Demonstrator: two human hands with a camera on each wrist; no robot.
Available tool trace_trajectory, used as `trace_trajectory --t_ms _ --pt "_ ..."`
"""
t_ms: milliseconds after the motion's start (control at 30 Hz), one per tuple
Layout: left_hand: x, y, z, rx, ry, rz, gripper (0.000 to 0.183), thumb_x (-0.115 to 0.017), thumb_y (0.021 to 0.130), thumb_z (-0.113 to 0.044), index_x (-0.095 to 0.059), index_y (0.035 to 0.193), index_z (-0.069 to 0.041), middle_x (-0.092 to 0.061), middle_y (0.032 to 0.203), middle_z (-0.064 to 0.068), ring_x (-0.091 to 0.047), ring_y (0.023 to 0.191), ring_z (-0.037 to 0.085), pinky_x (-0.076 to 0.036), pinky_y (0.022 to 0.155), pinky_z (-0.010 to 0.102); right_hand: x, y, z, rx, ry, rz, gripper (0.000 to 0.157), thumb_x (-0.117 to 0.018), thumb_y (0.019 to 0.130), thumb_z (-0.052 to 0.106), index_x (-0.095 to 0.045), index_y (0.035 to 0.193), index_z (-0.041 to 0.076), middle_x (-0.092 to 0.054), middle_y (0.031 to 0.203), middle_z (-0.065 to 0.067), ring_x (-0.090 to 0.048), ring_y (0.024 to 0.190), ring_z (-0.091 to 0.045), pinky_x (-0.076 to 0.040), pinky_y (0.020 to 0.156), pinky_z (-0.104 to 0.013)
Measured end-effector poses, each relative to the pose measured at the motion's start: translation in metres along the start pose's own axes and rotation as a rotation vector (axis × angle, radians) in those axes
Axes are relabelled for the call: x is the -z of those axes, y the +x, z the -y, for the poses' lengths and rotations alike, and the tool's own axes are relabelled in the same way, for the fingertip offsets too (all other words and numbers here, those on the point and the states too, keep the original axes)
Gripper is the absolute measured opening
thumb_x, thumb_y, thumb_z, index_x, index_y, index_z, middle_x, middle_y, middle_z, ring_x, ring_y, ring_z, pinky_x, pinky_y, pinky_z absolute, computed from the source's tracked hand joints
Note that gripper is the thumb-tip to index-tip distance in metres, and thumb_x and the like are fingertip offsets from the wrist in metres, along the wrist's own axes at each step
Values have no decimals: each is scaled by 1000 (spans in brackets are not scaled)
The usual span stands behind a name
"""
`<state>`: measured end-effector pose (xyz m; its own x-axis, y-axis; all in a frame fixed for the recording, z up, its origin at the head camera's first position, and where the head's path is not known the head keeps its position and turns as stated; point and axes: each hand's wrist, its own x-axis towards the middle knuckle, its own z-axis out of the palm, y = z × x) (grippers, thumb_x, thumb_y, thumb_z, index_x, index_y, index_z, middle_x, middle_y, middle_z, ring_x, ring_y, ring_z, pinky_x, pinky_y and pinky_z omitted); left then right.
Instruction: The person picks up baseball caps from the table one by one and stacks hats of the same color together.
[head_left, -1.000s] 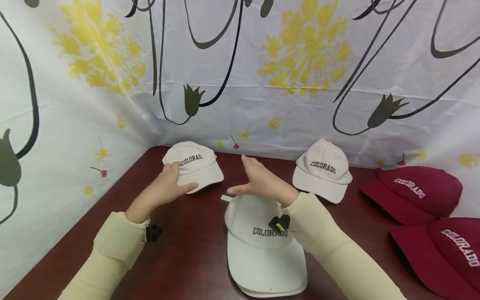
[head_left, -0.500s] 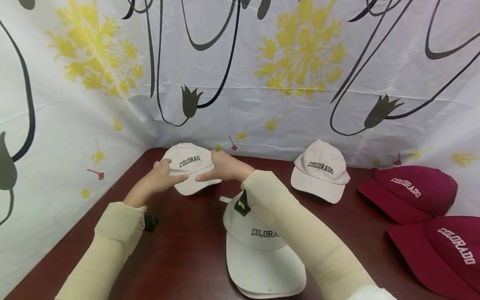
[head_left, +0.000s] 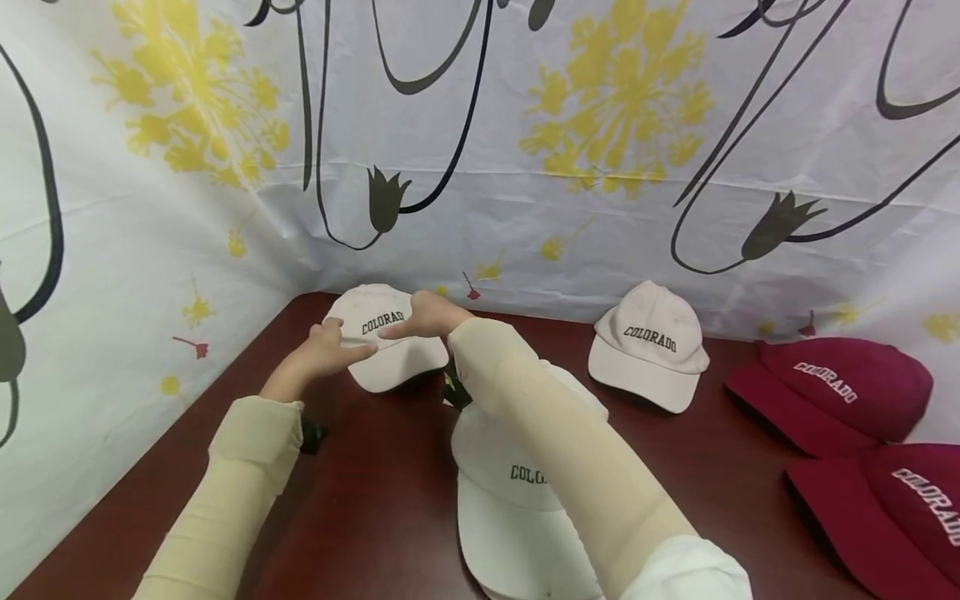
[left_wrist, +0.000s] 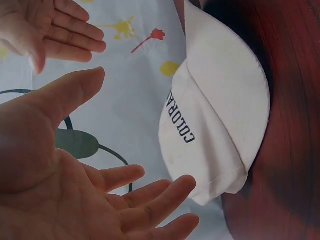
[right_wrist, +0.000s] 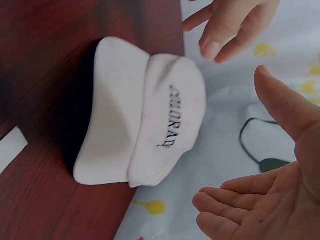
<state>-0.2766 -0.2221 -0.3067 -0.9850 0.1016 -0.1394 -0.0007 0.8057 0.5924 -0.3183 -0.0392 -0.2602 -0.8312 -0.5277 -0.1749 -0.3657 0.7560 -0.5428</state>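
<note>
left hand [head_left: 321,356] and right hand [head_left: 427,317], both spread and gripping nothing, flank the far-left cap [head_left: 382,319], its brim [head_left: 403,364] on the near side.

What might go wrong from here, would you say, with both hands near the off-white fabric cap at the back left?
The long cream right sleeve passes in front of the pale greenish-white fabric cap in the head view, so lowering that arm might nudge it.

The left hand and right hand are open, so the off-white fabric cap could slip if lifted without a firm grip.
</note>
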Motion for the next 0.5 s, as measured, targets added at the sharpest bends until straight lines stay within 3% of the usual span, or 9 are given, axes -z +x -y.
trace_trajectory --t_ms 133,267,500 --pt "-3 9 6 25 -37 19 84 -52 89 -36 -8 134 20 -9 134 43 -23 123 50 -25 98 55 -4 12 -6 -67 -36 -12 65 -63 84 42 -47 123 -7 -53 120 -16 -53 103 -23 -42 85 -31" --pt "-5 18 10 56 -68 27 84 -50 90 -36 -6 136 19 -3 136 43 -20 125 51 -24 98 56 -8 23 -15 -114 -68 -6 60 -62 84 45 -52 116 -5 -56 111 -13 -54 95 -20 -43 81 -30" --pt "-17 37 17 142 -134 -36 84 -50 90 -39 -8 137 16 -10 137 41 -22 125 49 -25 98 56 -17 41 -31 -198 -35 -18 66 -61 85 44 -45 127 -4 -52 121 -14 -53 105 -23 -43 86 -32"
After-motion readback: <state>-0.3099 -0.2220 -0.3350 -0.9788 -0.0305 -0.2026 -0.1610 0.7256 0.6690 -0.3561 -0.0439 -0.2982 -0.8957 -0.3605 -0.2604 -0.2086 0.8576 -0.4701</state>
